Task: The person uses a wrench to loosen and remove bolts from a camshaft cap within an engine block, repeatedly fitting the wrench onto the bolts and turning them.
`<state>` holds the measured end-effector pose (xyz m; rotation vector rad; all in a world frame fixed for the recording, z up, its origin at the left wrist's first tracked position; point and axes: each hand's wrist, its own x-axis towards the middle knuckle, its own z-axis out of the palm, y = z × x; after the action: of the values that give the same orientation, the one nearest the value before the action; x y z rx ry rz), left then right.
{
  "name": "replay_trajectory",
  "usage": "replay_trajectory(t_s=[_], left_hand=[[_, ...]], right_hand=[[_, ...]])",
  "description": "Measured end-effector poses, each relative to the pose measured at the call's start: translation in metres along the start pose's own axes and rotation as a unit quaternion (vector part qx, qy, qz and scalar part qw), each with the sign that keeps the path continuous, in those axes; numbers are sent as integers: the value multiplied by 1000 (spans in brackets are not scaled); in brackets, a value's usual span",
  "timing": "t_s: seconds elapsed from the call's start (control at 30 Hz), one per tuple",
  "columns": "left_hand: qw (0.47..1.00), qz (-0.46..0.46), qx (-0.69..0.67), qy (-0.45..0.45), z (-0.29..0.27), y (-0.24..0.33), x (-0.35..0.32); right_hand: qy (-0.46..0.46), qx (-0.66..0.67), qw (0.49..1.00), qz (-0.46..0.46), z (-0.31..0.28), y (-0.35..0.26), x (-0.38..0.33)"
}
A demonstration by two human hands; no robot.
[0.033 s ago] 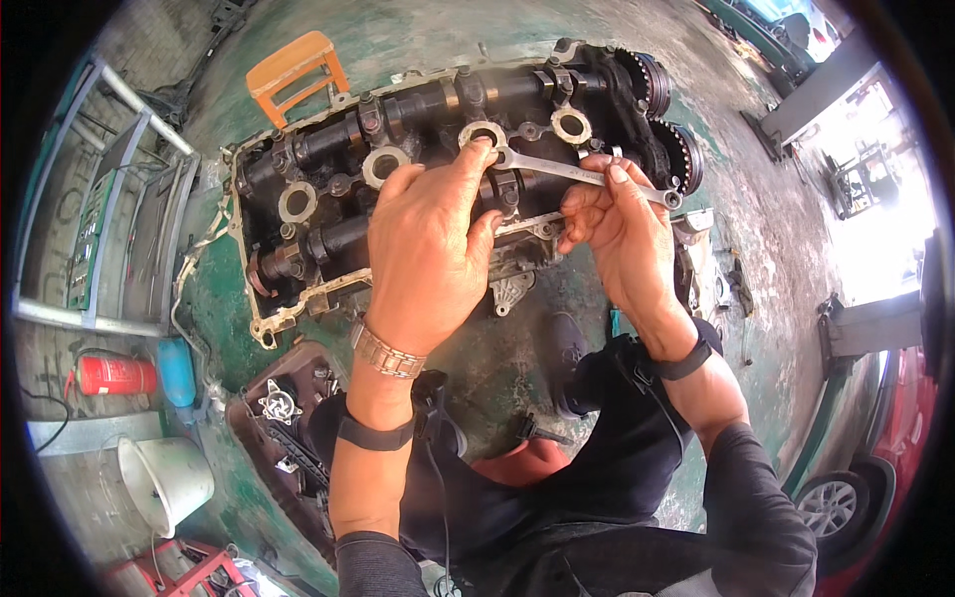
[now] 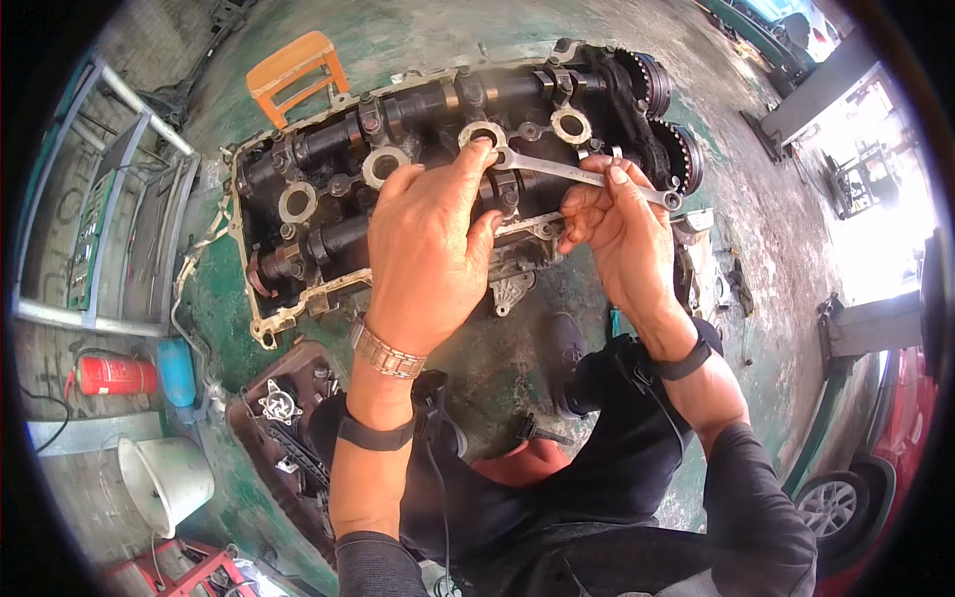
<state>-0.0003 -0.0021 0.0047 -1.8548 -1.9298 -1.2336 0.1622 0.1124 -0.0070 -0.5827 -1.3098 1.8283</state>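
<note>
Head view: near one o'clock the right grip pinches a combination wrench by its ring end, the left grip, loosely open, fingers its other end, and both camshafts still sit capped in the cylinder head at twelve.

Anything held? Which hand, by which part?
A wrench: right hand pinches its shank near the ring end; left hand is at the opposite end.
</note>
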Motion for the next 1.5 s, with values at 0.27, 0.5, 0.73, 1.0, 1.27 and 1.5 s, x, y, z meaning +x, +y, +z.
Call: replay_trajectory(t_s=[0.27, 0.5, 0.73, 1.0, 1.27, 1.5], left_hand=[[1000, 7, -1, 6, 0, 1, 2], [1000, 0, -1, -3, 0, 2, 2], [1000, 6, 3, -2, 0, 1, 1], [998, 42, 28, 24, 1, -6, 3], [987, -18, -110, 113, 2, -8, -2], [970, -55, -132, 199, -17, -36, -4]], right_hand=[[14, -23, 999, -39, -2, 3, -1], [-9, -67, 994, -80, -4, 10, -9], [-40, -213, 958, -186, 5, 17, -26], [-269, -402, 780, -397, 12, 18, -37], [-113, -213, 938, -249, 6, -3, -28], [-49, -107, 976, -185, -7, -11, -16]])
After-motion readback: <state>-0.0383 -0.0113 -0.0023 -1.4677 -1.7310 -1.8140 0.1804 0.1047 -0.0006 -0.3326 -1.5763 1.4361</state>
